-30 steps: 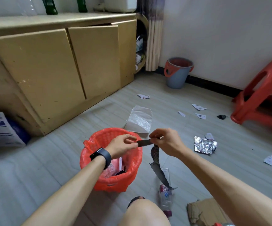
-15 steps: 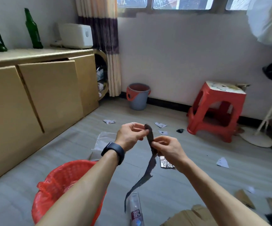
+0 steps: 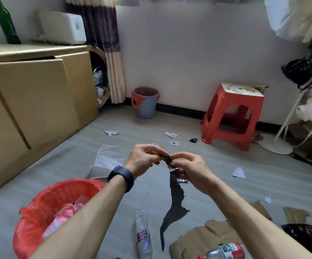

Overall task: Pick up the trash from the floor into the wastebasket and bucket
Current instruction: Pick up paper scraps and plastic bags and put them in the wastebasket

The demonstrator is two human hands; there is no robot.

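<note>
A long dark torn strip (image 3: 175,200) hangs from both hands at chest height. My left hand (image 3: 144,159) pinches its top end, and my right hand (image 3: 188,169) pinches it just beside. The red mesh wastebasket (image 3: 45,206), lined with a red bag and holding some trash, stands at the lower left under my left forearm. The grey bucket (image 3: 145,104) with a red handle stands by the far wall. Paper scraps (image 3: 172,135) and a clear plastic bag (image 3: 110,157) lie on the floor between them.
A plastic bottle (image 3: 143,236) lies near my knee, a second bottle (image 3: 224,251) and torn cardboard (image 3: 203,238) at the lower right. A red stool (image 3: 233,116) and a fan stand (image 3: 276,146) are at the right; a wooden cabinet (image 3: 33,98) runs along the left.
My head has tilted up, so the wastebasket slid to the lower left. Both hands rose and closed together on the strip's top end, which now hangs down instead of stretching between them.
</note>
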